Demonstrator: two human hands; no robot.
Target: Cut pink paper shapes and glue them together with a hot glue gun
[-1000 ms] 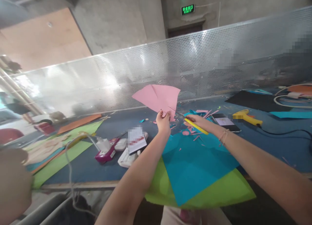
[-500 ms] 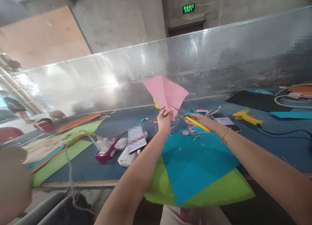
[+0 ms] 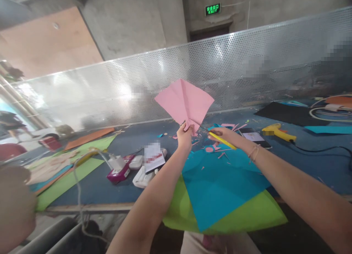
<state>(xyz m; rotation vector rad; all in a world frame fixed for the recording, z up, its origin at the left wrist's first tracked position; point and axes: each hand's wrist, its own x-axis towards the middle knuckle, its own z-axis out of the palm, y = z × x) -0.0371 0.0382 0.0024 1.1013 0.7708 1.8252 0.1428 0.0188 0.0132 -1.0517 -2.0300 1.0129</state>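
Note:
My left hand [image 3: 184, 135] pinches the lower corner of a folded pink paper [image 3: 184, 101] and holds it up above the table. Just to its right, my right hand [image 3: 222, 135] grips yellow-handled scissors [image 3: 221, 140], whose blades reach toward the pinched corner of the pink paper. Below both hands lie a turquoise sheet [image 3: 220, 184] on top of a lime green sheet [image 3: 247, 215], with pink paper scraps [image 3: 213, 148] scattered around.
A phone [image 3: 254, 137] and a yellow glue gun [image 3: 277, 131] lie to the right. A magenta power strip [image 3: 118, 171], white plugs and a card [image 3: 153, 158] sit to the left. A perforated metal screen [image 3: 247, 66] backs the blue table [image 3: 99, 189]. Green and orange sheets [image 3: 82, 147] lie at far left.
My left hand has turned the pink paper, raising it and swinging it more upright. The right hand with the scissors has barely shifted.

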